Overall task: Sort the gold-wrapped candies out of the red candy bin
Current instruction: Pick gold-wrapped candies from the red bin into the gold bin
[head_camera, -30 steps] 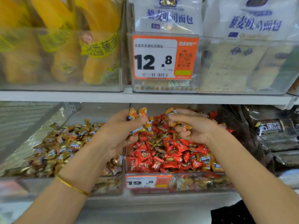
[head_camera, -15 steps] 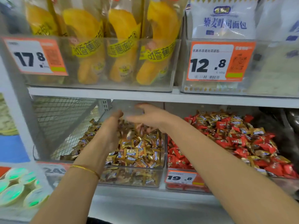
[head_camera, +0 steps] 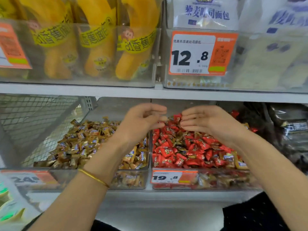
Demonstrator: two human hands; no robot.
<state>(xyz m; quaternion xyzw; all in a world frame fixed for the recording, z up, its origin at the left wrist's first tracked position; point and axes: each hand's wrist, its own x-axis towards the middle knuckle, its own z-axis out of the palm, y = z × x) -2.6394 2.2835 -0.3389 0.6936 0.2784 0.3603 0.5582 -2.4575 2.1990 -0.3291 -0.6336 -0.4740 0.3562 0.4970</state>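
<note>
Your left hand (head_camera: 143, 124) loosely curled, empty, your right hand (head_camera: 208, 124) flat-fingered, both hung over the red candy bin (head_camera: 225, 180) rear, gold-wrapped candies (head_camera: 236, 161) lay front right, gold-candy bin (head_camera: 130, 179) adjoined left.

left hand (head_camera: 141, 120) and right hand (head_camera: 205, 122) empty now, no gold candies (head_camera: 86, 140) in either grip anymore, both swing back from the gold bin (head_camera: 130, 179) toward the red bin (head_camera: 200, 185), fingers loose

The left hand (head_camera: 141, 122) and right hand (head_camera: 205, 124) hover close together, fingers relaxed, where the gold candy bin (head_camera: 130, 180) meets the red candy bin (head_camera: 225, 180), which holds stray gold-wrapped candies (head_camera: 238, 161).
</note>
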